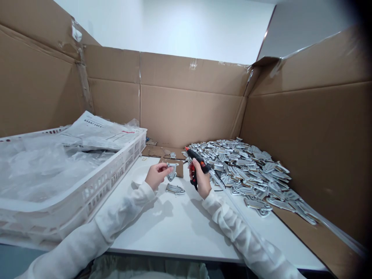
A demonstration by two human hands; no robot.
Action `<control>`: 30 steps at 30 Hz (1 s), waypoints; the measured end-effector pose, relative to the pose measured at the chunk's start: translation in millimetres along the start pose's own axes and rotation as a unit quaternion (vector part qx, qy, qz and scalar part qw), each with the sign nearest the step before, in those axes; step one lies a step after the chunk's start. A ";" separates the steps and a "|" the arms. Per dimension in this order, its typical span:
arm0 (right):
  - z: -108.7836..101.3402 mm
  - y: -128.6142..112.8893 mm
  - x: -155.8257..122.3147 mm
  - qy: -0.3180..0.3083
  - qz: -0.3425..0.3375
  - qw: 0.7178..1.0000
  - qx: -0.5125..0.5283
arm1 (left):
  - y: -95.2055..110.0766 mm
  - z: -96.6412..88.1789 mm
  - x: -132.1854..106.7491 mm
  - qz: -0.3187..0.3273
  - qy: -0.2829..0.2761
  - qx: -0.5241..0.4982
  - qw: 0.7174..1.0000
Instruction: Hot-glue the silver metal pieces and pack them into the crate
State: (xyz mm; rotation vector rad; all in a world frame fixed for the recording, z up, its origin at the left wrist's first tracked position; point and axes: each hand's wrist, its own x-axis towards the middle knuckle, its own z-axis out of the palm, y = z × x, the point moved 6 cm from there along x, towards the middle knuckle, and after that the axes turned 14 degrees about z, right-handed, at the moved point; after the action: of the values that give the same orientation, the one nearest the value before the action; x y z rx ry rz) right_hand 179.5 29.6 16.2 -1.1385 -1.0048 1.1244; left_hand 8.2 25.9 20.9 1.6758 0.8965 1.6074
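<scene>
Over the table [174,232], left hand [156,175] pinches grey part [172,173]; right hand [203,181] grips glue gun [195,156].

To my left on the white table [174,236], a white slatted plastic basket [99,186], holding crumpled clear film [31,166] and, above part of it, a white sheet [95,130] with dark lettering and a red mark (the print is too small for me to read). Enclosing my view on three sides: the left cardboard panel [35,81], the back cardboard panel [192,108], creased horizontally, and the right cardboard panel [314,128]. Glossy tape [193,64] adheres near the back panel's upper edge. Beyond the panels, a pale room wall [200,27].
</scene>
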 end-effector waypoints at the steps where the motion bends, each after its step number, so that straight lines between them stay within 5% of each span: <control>1: 2.1 0.2 -1.9 -0.011 -0.003 1.000 -0.006 | 2.2 -2.2 0.7 0.020 0.016 0.013 1.000; 5: 6.1 2.9 -7.5 -0.037 -0.036 0.997 -0.061 | 7.1 -4.0 1.0 0.054 0.034 0.013 0.998; 14: 12.3 -5.5 -21.7 -0.039 -0.124 0.965 -0.228 | -3.9 10.2 -4.4 -0.077 -0.024 -0.087 0.993; 30: 16.0 -7.5 -24.5 -0.039 -0.114 0.949 -0.292 | -5.5 10.7 -4.9 -0.088 -0.023 -0.098 0.991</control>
State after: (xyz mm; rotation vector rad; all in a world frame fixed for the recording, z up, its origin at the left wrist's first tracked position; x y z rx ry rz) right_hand 161.0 7.5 25.2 -1.3993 -1.5536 0.7008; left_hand 18.6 25.0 13.1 1.4512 0.8105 1.4812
